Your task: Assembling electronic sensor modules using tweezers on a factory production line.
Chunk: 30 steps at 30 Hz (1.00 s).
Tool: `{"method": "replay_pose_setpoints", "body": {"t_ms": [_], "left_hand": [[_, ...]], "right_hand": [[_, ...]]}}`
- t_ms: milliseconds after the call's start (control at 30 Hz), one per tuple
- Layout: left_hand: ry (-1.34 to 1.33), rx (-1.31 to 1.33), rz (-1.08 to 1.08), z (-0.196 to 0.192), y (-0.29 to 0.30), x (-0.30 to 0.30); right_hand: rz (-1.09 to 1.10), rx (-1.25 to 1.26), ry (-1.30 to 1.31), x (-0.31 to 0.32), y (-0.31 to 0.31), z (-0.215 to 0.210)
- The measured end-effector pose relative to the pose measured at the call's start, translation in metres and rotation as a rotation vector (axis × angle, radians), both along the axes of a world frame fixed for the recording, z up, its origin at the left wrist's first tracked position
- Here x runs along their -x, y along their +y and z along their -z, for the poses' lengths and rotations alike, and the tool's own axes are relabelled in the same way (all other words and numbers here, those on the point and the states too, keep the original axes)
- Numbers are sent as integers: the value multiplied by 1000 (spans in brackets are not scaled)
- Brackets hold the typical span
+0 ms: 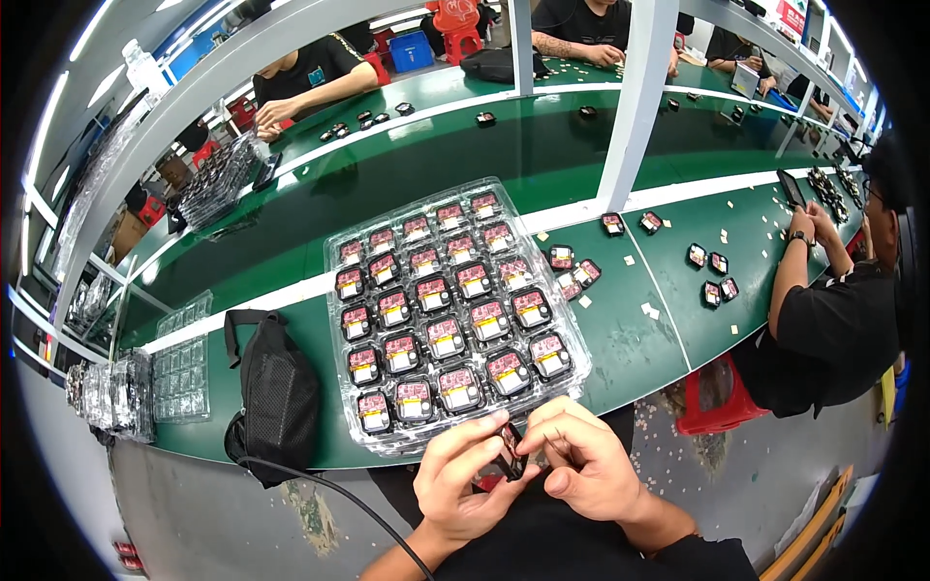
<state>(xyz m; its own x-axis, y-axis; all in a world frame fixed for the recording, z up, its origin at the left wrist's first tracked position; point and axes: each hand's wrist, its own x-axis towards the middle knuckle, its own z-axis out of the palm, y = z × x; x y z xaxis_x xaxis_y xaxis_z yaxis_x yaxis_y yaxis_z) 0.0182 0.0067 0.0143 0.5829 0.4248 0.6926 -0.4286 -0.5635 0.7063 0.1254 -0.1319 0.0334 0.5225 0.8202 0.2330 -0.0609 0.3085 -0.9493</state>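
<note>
My left hand [463, 476] and my right hand [581, 455] meet just below the table's front edge. Together they pinch one small black module [511, 453] with a red part, held on edge between the fingertips. Directly above my hands lies a clear plastic blister tray [341, 237] on the green table. Its pockets hold several black modules [446, 336] with red and yellow faces, in neat rows. The nearest tray row sits a short way beyond my fingertips.
A black bag [278, 392] with a cable lies left of the tray. Empty clear trays [180, 368] are stacked at the far left. Loose modules [572, 271] and paper scraps dot the table to the right. A seated person in black [823, 329] works at right; others sit across the bench.
</note>
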Motion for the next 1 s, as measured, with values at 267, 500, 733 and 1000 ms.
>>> {"method": "replay_pose_setpoints", "body": {"t_ms": [267, 500, 733, 1000], "left_hand": [[11, 773, 341, 0, 6, 7], [-17, 802, 368, -2, 5, 9], [17, 955, 382, -3, 5, 11], [19, 1005, 398, -6, 5, 8]], "right_hand": [[86, 276, -237, -6, -7, -23], [302, 271, -660, -8, 1, -13], [552, 63, -882, -10, 9, 6], [620, 27, -1204, -12, 6, 5]]}}
